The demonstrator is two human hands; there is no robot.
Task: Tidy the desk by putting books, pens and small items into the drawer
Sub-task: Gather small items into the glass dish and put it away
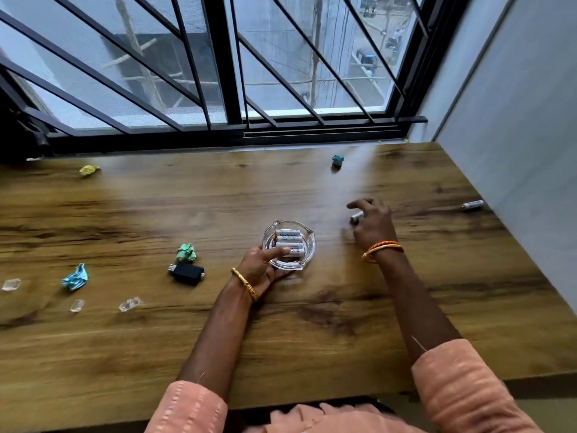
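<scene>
L hand [260,267] sat low near desk centre, palm up, fingers curled under a glass dish [307,245], thumb over its near rim. Gold bangle on L wrist. L forearm ran up from lower left, peach sleeve pushed to elbow. R hand [373,225] reached fwd and right, palm down, fingers curled round a small battery [356,216], index raised. Orange and gold bangles on R wrist. R forearm extended from lower right, sleeve bunched at elbow.

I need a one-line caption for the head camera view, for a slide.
Left hand holds a glass dish of batteries while right hand picks a battery off the desk.
</scene>
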